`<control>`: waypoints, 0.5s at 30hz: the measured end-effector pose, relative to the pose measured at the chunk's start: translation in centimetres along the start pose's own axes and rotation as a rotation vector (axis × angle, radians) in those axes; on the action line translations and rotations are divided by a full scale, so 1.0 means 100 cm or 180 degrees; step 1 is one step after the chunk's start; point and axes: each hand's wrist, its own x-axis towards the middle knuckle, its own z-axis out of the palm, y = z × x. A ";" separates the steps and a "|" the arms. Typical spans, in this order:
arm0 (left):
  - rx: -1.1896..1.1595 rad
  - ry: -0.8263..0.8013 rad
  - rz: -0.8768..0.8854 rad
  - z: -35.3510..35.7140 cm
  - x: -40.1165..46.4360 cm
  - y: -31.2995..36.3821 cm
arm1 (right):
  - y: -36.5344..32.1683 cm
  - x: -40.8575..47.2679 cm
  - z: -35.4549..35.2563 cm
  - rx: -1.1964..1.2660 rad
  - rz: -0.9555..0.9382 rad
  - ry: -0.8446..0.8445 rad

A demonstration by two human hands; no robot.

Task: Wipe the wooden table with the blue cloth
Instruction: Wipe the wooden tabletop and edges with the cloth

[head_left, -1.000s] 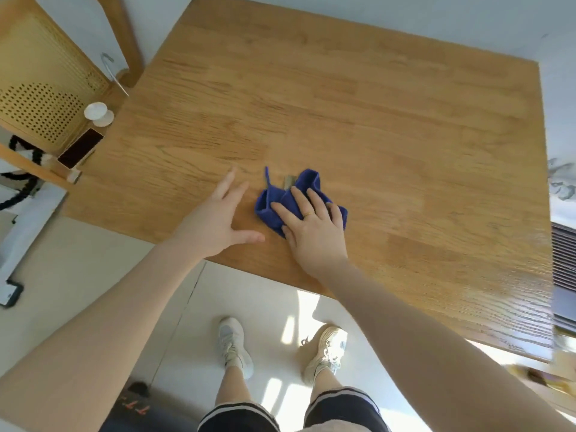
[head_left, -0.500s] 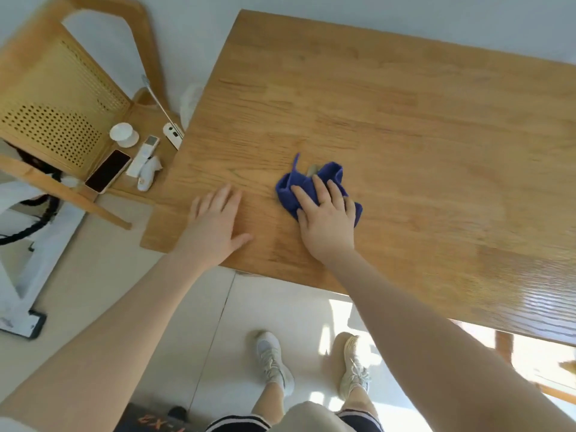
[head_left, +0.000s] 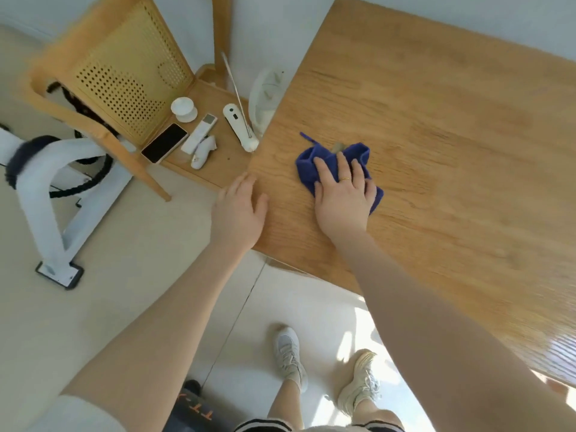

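A crumpled blue cloth (head_left: 307, 166) lies on the wooden table (head_left: 436, 126), near its front left corner. My right hand (head_left: 341, 196) presses flat on the cloth with fingers spread, covering most of it; a ring shows on one finger. My left hand (head_left: 238, 213) rests flat on the table's front left corner, fingers together, holding nothing. It sits a short way left of the cloth.
A wooden chair (head_left: 124, 70) stands left of the table; its seat carries a phone (head_left: 164, 142), white remotes (head_left: 199, 135), a small white cup (head_left: 183, 108) and a thin rod. A white stand (head_left: 53, 198) is on the floor further left. My feet (head_left: 290, 360) are below the table edge.
My right hand and the cloth have slid left toward the table's left edge. My left hand has shifted left to the corner. The view has swung left, showing more of the chair.
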 end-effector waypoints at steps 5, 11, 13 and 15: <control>-0.1540 -0.0432 -0.0226 -0.033 -0.004 -0.031 | -0.053 -0.003 0.009 0.0148 -0.0239 -0.0106; -0.0813 0.0513 -0.0177 -0.037 -0.009 -0.060 | -0.126 -0.059 0.045 0.0225 -0.0979 -0.0126; -0.0851 0.0483 -0.0207 -0.035 -0.010 -0.060 | -0.125 -0.069 0.052 0.0128 -0.1030 -0.0035; -0.0904 0.0398 -0.0107 -0.033 -0.009 -0.053 | -0.112 -0.071 0.051 0.0075 -0.1097 0.0093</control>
